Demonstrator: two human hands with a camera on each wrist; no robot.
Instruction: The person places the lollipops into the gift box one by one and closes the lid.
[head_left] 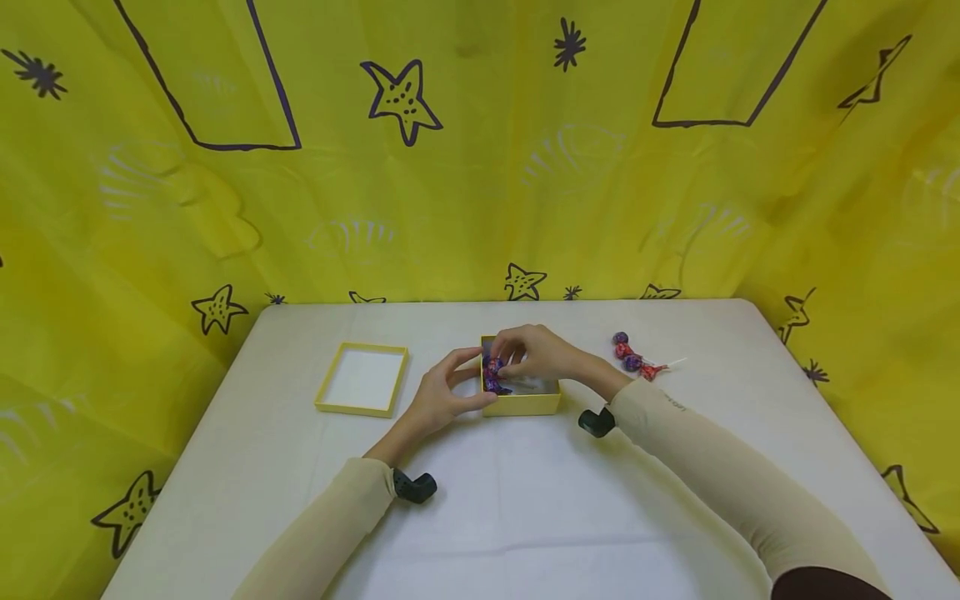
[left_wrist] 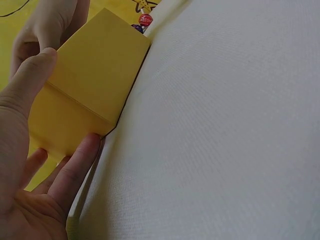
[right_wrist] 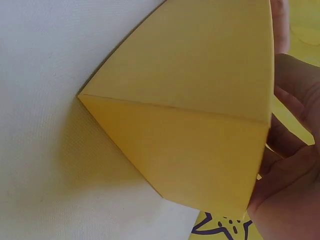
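Note:
A yellow box (head_left: 528, 405) stands uncovered on the table, with purple-wrapped lollipops (head_left: 492, 377) along its left side. My left hand (head_left: 438, 396) grips the box's left side, thumb at the near corner and fingers farther back; the left wrist view shows its fingertips against the yellow wall (left_wrist: 95, 65). My right hand (head_left: 536, 352) reaches over the rim into the box, its curled fingers at a lollipop among the others. In the right wrist view the box wall (right_wrist: 180, 60) hides the fingertips of my right hand (right_wrist: 295, 165), so the exact hold is partly hidden.
A square yellow lid (head_left: 322, 407) with a white inside lies left of the box. Several red and purple lollipops (head_left: 632, 363) lie on the white-covered table (head_left: 480, 517) to the right of the box. A yellow patterned curtain (head_left: 465, 192) surrounds the table's back and sides.

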